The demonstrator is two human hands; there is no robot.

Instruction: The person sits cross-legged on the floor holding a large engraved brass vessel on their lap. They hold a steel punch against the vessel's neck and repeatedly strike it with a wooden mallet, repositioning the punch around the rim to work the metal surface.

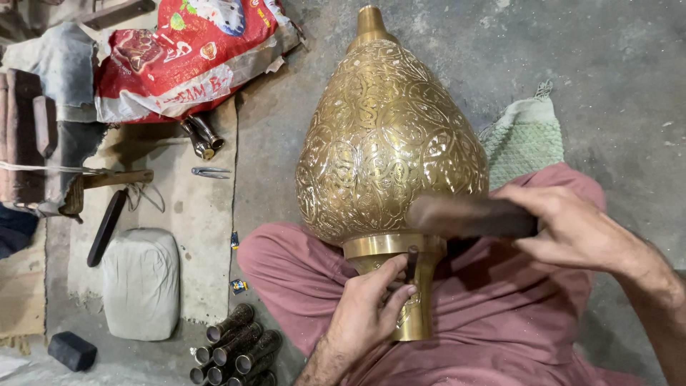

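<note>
large engraved brass vase (389, 136) lies on its side across lap in pink cloth (500, 314), narrow end pointing away, collar toward body. left hand (364, 311) at collar, fingers pinched tight around thin dark punch (412, 263), tip against brass. right hand (572, 225) fist closed around dark mallet (468, 216), head blurred, above punch. green cloth (525, 136) on grey floor beside vase. brass tubes (236, 350) stacked near left knee. grey pad (141, 282), red sack (189, 53), hammer (107, 182) further left.
</note>
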